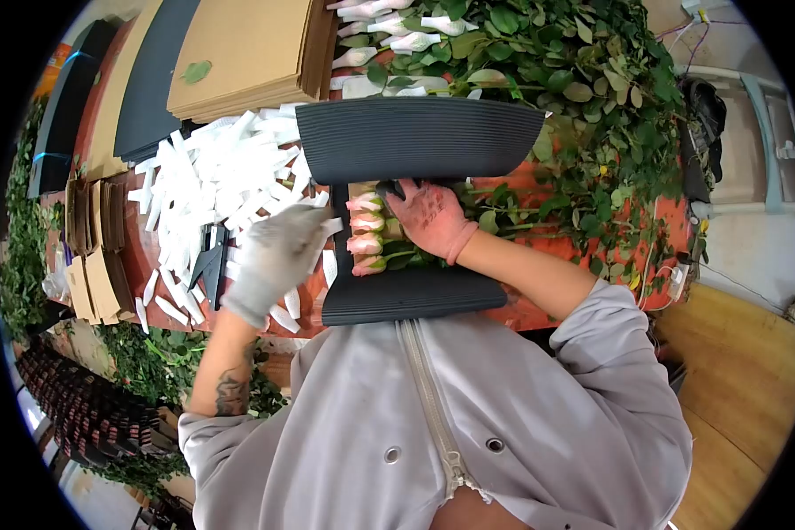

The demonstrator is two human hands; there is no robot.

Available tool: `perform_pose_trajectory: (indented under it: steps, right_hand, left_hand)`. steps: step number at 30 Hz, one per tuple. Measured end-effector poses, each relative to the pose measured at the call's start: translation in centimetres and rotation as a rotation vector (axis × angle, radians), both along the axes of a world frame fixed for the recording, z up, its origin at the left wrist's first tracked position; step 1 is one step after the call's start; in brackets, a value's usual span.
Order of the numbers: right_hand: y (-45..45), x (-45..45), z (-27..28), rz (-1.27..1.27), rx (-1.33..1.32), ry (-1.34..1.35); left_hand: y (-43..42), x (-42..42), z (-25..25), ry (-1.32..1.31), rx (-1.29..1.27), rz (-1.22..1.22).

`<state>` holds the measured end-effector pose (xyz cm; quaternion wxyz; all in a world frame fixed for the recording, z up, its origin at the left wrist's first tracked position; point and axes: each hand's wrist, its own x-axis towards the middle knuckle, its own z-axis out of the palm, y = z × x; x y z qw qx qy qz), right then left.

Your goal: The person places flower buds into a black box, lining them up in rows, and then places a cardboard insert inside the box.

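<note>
My left hand (278, 256), in a whitish glove, is blurred by motion left of the roses. Its fingers are closed on a small white sleeve (331, 227). A row of pale pink roses (367, 243) lies on dark corrugated board, heads to the left and stems to the right. My right hand (433, 218), in a reddish-pink glove with dark fingertips, is closed at the far end of this row, around a rose whose stem it hides. Ribbed black board flaps stand up behind (420, 141) and in front (415, 298) of the roses.
A heap of white sleeves (216, 177) covers the table at left, with a black stand-like piece (210, 265) beside it. Stacked brown cardboard (238, 57) is behind. Leafy stems (583, 97) and sleeved roses (406, 31) lie at the back and right. Cardboard pieces (97, 287) sit far left.
</note>
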<state>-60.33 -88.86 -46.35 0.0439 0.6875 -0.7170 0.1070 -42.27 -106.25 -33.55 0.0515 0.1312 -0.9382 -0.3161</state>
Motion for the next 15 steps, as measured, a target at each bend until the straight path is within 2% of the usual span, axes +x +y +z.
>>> perform_pose_trajectory:
  steps: [2, 5, 6, 7, 8, 10, 11, 12, 13, 14, 15]
  right_hand:
    - [0.4, -0.1, -3.0, 0.070, 0.123, 0.062]
    - [0.2, -0.2, 0.4, 0.091, 0.048, 0.176]
    - [0.6, -0.2, 2.5, 0.103, 0.063, 0.169]
    - [1.3, -0.1, 5.9, 0.080, 0.171, -0.009]
    - [0.8, -1.5, 12.7, 0.238, 0.327, -0.157]
    - [2.2, -4.1, 19.6, 0.319, 0.111, -0.314]
    - [2.0, -6.8, 22.0, 0.232, 0.047, -0.911]
    - [1.3, -9.1, 23.9, 0.038, -0.107, -0.743]
    - [-1.3, -11.7, 25.5, -0.076, -0.185, -0.499]
    - [-3.3, -14.9, 23.1, -0.267, -0.335, 0.191]
    - [-4.7, -18.5, 22.5, -0.401, -0.060, 0.147]
  left_hand:
    - [1.3, -1.7, -2.3, 0.000, -0.057, -0.105]
    - [2.5, -3.4, -5.9, -0.168, -0.145, -0.181]
    - [2.4, -3.5, -5.8, -0.094, -0.089, -0.159]
    - [2.1, -3.6, -5.6, -0.095, -0.067, -0.185]
    - [2.1, -3.4, -5.7, -0.135, -0.134, -0.206]
    - [2.3, -3.7, -4.3, -0.248, -0.199, -0.210]
    - [2.6, -3.9, -3.0, -0.316, -0.194, -0.196]
    - [2.3, -3.5, -4.3, -0.197, -0.165, -0.205]
    - [2.3, -3.3, -4.5, -0.197, -0.173, -0.209]
    - [2.4, -3.5, -4.4, -0.225, -0.174, -0.199]
    - [2.5, -3.6, -4.4, -0.249, -0.178, -0.193]
